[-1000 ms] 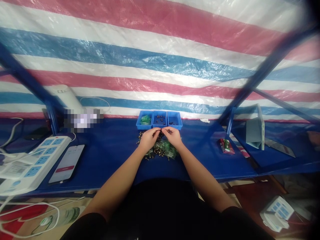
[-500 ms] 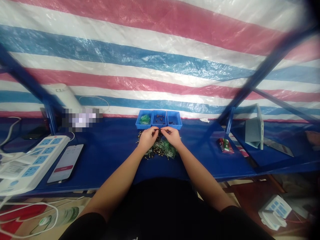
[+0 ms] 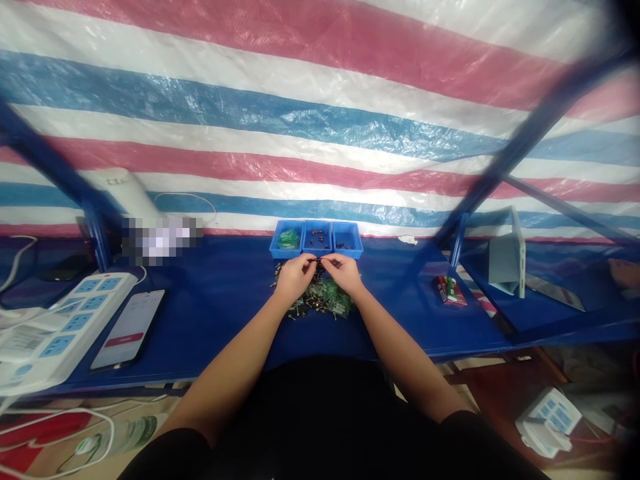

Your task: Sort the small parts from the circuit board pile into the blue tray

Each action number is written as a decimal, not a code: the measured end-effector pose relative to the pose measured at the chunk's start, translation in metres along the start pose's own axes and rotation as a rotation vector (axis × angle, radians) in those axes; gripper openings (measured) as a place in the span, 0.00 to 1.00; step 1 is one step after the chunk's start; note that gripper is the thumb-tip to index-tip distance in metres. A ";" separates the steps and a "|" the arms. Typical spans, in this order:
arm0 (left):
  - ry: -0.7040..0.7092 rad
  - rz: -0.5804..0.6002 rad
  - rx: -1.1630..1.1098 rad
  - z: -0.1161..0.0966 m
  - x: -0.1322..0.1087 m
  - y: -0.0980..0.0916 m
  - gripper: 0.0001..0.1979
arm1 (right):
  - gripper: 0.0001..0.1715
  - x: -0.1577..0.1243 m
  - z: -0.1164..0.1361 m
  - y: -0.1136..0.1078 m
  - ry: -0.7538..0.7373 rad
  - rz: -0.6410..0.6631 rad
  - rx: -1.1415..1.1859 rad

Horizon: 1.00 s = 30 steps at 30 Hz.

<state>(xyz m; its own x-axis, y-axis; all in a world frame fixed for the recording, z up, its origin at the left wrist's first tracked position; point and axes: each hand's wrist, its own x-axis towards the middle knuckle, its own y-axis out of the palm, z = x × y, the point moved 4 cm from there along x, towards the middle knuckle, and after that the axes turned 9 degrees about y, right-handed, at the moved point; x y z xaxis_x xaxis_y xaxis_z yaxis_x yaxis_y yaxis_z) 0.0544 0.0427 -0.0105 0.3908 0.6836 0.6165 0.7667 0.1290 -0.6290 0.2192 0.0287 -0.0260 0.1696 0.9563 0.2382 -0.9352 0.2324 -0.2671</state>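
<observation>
Close together above a heap of small parts, my left hand and my right hand both pinch a tiny dark screw-like part between their fingertips. Its exact kind is too small to make out. Beneath them lies a mixed pile of brassy and dark screws and clear green plastic pieces, partly covered by my hands. Just beyond my fingers stand joined blue bins: the left bin holds green pieces, the middle bin several screws, the right bin a few dark bits.
On the left of the blue table lie a phone and a white power strip. A small red box sits to the right, near a tablet in a stand-up case. Blue frame posts rise on both sides before a striped sheet.
Both hands keep the same pinch on the small dark part, almost still. The view has shifted very slightly.
</observation>
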 end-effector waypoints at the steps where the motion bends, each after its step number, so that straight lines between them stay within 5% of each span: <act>1: -0.002 0.000 0.003 0.000 0.000 0.000 0.10 | 0.14 0.000 0.000 0.000 0.001 0.003 -0.002; 14: 0.061 0.053 0.055 -0.004 0.002 0.002 0.08 | 0.14 -0.002 0.002 0.003 0.018 0.073 -0.072; 21: -0.083 -0.020 0.028 0.009 0.003 -0.007 0.09 | 0.10 0.002 -0.003 -0.003 -0.129 0.025 -0.370; 30: -0.155 -0.004 0.060 0.009 0.002 -0.006 0.09 | 0.10 0.001 -0.009 0.001 -0.138 0.209 -0.687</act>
<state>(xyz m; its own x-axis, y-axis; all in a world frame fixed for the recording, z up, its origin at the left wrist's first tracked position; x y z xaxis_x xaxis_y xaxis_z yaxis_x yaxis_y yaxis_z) 0.0463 0.0494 -0.0102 0.3006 0.7853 0.5413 0.7346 0.1714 -0.6565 0.2212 0.0312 -0.0341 -0.0746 0.9723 0.2213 -0.5301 0.1493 -0.8347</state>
